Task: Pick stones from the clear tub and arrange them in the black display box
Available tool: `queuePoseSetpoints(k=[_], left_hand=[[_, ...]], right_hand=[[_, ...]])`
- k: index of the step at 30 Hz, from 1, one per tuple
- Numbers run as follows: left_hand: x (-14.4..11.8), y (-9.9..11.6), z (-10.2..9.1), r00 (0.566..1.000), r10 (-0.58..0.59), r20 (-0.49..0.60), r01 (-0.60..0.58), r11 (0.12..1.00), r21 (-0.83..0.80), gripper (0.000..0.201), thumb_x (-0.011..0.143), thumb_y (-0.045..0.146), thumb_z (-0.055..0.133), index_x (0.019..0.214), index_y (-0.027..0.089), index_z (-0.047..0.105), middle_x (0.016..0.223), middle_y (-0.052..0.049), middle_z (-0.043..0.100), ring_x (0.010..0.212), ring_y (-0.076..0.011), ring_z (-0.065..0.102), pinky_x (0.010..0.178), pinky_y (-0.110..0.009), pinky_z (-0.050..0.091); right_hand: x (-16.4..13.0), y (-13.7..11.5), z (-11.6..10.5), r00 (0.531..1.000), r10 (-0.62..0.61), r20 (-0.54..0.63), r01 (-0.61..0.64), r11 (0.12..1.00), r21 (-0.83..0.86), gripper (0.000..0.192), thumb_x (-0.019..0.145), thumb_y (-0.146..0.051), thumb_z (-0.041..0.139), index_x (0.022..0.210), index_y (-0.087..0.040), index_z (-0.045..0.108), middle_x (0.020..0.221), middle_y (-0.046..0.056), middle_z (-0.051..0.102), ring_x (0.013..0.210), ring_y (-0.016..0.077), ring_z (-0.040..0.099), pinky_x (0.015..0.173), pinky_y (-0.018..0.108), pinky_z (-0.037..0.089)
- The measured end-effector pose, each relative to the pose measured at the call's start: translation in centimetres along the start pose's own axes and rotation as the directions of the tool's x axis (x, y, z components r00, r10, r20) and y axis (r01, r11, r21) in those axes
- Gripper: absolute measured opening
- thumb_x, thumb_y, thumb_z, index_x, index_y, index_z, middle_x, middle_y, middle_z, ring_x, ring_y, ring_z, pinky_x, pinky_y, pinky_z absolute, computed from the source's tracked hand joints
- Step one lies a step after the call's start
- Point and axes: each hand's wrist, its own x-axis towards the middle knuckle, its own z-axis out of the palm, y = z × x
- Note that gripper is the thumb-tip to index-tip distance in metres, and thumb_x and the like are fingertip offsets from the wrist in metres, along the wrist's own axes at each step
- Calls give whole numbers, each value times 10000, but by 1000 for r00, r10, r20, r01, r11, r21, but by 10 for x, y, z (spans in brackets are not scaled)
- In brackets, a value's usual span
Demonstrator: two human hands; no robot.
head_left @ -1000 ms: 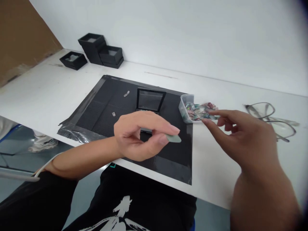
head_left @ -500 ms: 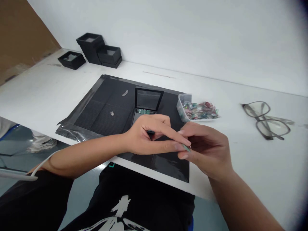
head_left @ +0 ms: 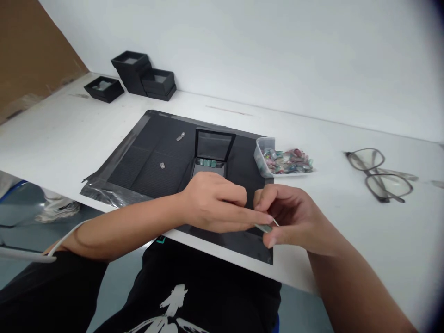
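At the lower middle of the frame, your right hand has come back from the clear tub of mixed stones to meet your left hand. Both now pinch the small flat grey-green stone over the near edge of the matte black mat. Just beyond sits the open black box, a row of smooth green stones inside; wire-framed glasses lie far right.

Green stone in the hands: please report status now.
Left hand and right hand both pinch green stone above black mat. Open black box behind, apart. Nothing blocks.
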Motion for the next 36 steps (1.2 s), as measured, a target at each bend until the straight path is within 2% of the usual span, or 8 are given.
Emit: queuePoseSetpoints(k=[11,16,19,21,24,26,31,36], left_hand=[[2,5,-3,999,5,43,-10,994,111,218,894,241,595,1060,309,719,715,67,542,526,-41,434,479,-214,325],[6,6,-2,987,160,-14,-152,960,234,258,841,256,697,1074,364,719,749,78,567,506,-42,404,434,-231,306],[10,1,-9,966,245,-79,-225,953,204,270,835,190,651,1023,369,723,730,79,560,487,-45,410,425,-237,335],[12,-6,-17,964,193,-181,-162,972,169,242,835,171,581,972,320,713,728,61,576,501,-57,452,453,-235,393],[14,-18,-31,919,-21,-393,80,988,133,193,842,209,527,963,287,655,733,32,611,538,-80,505,495,-231,449],[15,-23,-37,865,-148,-480,228,967,113,166,853,255,531,987,286,625,764,13,630,584,-98,533,505,-238,457],[15,-30,-37,874,-240,-423,313,943,111,176,862,232,562,1025,225,626,927,-36,656,709,-117,571,578,-281,480],[11,-37,-36,882,-198,-428,321,916,239,166,933,110,455,964,186,599,809,-2,592,692,-88,498,617,-274,451]], right_hand=[[-3,-8,-2,999,-16,-29,13,995,-94,214,658,-219,873,843,-234,765,620,-25,580,522,91,465,446,231,363],[-5,-4,0,998,36,-50,-42,992,-116,204,683,-211,846,851,-221,731,589,-32,558,508,95,461,445,234,368],[0,0,3,982,-24,-186,-8,985,-170,212,703,-264,836,870,-224,713,562,-53,504,484,87,431,435,235,337],[8,3,5,933,-114,-342,17,961,-275,257,690,-314,846,888,-225,709,565,-58,479,492,90,415,447,247,325],[26,7,8,847,-208,-489,-71,868,-492,270,715,-378,821,904,-218,713,570,-58,453,510,100,395,488,269,338],[42,9,10,857,-194,-478,-157,785,-599,269,739,-394,795,921,-213,714,575,-56,464,516,104,405,514,277,348],[75,22,11,894,-120,-432,-234,696,-678,299,764,-442,740,909,-182,713,562,-51,489,526,115,431,544,285,343],[87,38,7,879,-80,-471,-305,666,-681,348,762,-484,723,956,-195,716,609,-32,549,562,129,478,552,285,356]])
